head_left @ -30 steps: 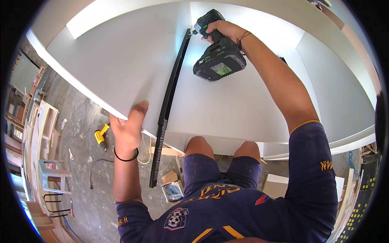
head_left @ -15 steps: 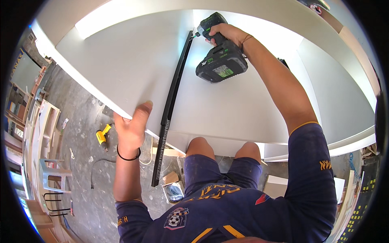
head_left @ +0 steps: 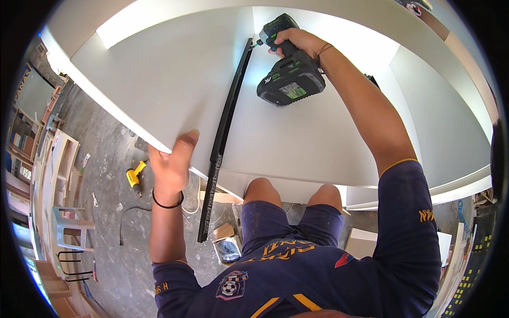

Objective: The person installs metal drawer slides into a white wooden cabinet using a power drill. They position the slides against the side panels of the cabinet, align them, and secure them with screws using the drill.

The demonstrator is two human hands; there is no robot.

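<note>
My right hand (head_left: 290, 43) is closed round the handle of a black and green cordless impact driver (head_left: 290, 79). Its bit meets the far end of a black drawer slide (head_left: 231, 106), where the light shines on the panel. That slide lies along the inside of a white cabinet (head_left: 127, 74), its near end jutting out past the cabinet's edge. Lower left, my left hand (head_left: 172, 161) grips the white panel edge, thumb on the inner face and the other fingers hidden beneath. Any screw at the bit is too small to make out.
On the grey floor to the left lies a yellow power tool (head_left: 135, 177) beside a dark cable (head_left: 124, 225). A light plastic stool (head_left: 74, 229) stands further left. Near my legs sits a small open box (head_left: 227, 249) with a plastic bag in it. White cabinet walls (head_left: 440, 106) enclose the right.
Almost nothing differs. The impact driver stays at the slide's far end, and my left hand keeps its hold on the panel edge. The view has shifted very slightly.
</note>
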